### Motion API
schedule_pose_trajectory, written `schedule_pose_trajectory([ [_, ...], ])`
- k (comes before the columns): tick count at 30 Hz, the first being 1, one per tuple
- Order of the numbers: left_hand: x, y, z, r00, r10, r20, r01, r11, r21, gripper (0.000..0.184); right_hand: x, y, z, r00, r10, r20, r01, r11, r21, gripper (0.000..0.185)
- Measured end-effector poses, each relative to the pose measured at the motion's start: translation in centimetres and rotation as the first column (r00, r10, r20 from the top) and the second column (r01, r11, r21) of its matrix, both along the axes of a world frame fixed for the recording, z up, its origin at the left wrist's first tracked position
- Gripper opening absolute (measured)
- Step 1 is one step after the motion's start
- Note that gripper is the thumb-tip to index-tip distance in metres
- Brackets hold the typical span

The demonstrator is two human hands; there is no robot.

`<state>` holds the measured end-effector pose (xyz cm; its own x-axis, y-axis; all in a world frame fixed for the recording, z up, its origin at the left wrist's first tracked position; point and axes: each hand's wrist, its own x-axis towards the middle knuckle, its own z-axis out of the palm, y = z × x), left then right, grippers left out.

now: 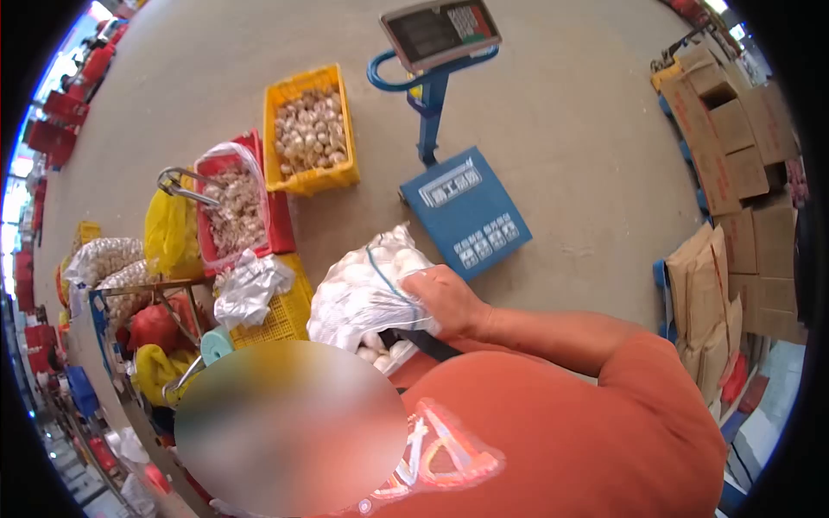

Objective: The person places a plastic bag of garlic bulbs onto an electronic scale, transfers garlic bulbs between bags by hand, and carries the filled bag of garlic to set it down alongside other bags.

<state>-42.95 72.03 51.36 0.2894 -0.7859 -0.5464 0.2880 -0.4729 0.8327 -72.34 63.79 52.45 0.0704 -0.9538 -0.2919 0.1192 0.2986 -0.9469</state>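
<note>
Orange shirt (pixel 570 432) | right hand (pixel 449 302) grips bulging, blue-corded white mesh bag (pixel 358 289) | left hand unseen

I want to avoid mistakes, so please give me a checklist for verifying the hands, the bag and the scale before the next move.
1. Right hand holding the mesh bag: ok, fingers are on its side.
2. Left hand supporting the bag: cannot tell, it is not in view.
3. Bag's near end closed: cannot tell, it is partly covered.
4. Bag on the blue scale: not ok, it is held beside it.
5. Display readable: cannot tell, no digits can be made out.
6. Yellow crate apart from the scale: ok, floor shows between them.
</note>
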Motion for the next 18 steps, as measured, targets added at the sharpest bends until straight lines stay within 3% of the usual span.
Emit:
schedule_pose_trajectory([
  [1,1.0,-1.1,1.9,0.971,-0.007,-0.240,0.027,0.997,0.079,0.027,0.6,0.2,-0.2,0.962,-0.048,-0.268,-0.045,0.943,-0.331,0.033],
  [2,-0.6,-2.2,5.1,0.921,-0.201,-0.334,0.262,0.954,0.148,0.036,0.9,0.7,1.0,0.984,-0.006,-0.176,-0.031,0.978,-0.206,0.035],
  [3,1.5,-0.7,2.8,0.873,-0.219,-0.437,0.249,0.969,0.011,0.036,1.3,2.0,2.7,0.998,0.029,-0.053,-0.032,0.998,-0.057,0.037],
  [4,3.2,0.8,0.6,0.814,-0.236,-0.531,0.201,0.972,-0.123,0.037,0.7,3.8,3.8,0.981,0.082,-0.174,-0.094,0.993,-0.065,0.038],
  [5,1.1,2.4,1.8,0.980,-0.154,-0.128,0.154,0.988,-0.011,0.025,-0.1,5.9,3.4,0.986,0.079,-0.144,-0.086,0.995,-0.042,0.036],
  [7,0.8,5.4,-1.4,0.926,-0.277,0.256,0.268,0.961,0.073,0.016,-2.7,10.2,1.3,0.990,0.110,-0.093,-0.108,0.994,0.023,0.029],
  [8,-1.9,6.2,-1.8,0.930,-0.286,0.232,0.358,0.848,-0.391,0.029,-4.3,11.6,-0.1,0.999,0.026,-0.032,-0.024,0.998,0.059,0.029],
  [10,-5.3,7.0,-1.8,0.914,-0.306,0.265,0.389,0.844,-0.369,0.029,-7.4,14.7,-1.2,0.994,-0.071,0.077,0.065,0.994,0.086,0.028],
  [11,-5.1,8.0,-4.7,0.921,-0.318,0.226,0.390,0.765,-0.513,0.030,-8.7,15.8,-2.2,0.993,-0.100,0.061,0.093,0.991,0.098,0.028],
  [13,-5.2,8.3,-4.0,0.907,-0.387,0.164,0.413,0.894,-0.174,0.028,-11.9,18.5,-2.4,0.995,-0.100,0.029,0.097,0.993,0.066,0.027],
  [14,-8.3,9.1,-1.9,0.850,-0.361,0.383,0.468,0.852,-0.237,0.024,-12.4,19.7,-2.4,0.991,-0.129,0.042,0.128,0.991,0.026,0.026],
  [15,-10.2,9.4,-1.3,0.907,-0.264,0.328,0.377,0.855,-0.355,0.022,-13.5,20.1,-1.8,0.985,-0.167,0.037,0.168,0.986,-0.021,0.026],
  [16,-11.3,9.8,-1.1,0.951,-0.175,0.255,0.278,0.846,-0.456,0.021,-15.3,20.7,-0.6,0.996,-0.085,0.001,0.085,0.992,-0.094,0.027],
  [17,-11.3,10.1,-2.0,0.953,-0.161,0.257,0.282,0.781,-0.557,0.019,-16.5,21.0,0.3,0.996,-0.092,0.013,0.093,0.991,-0.101,0.027],
  [18,-11.2,10.2,-2.1,0.969,-0.183,0.166,0.243,0.822,-0.515,0.019,-17.3,21.0,1.0,0.994,0.006,-0.113,-0.024,0.986,-0.164,0.027],
])
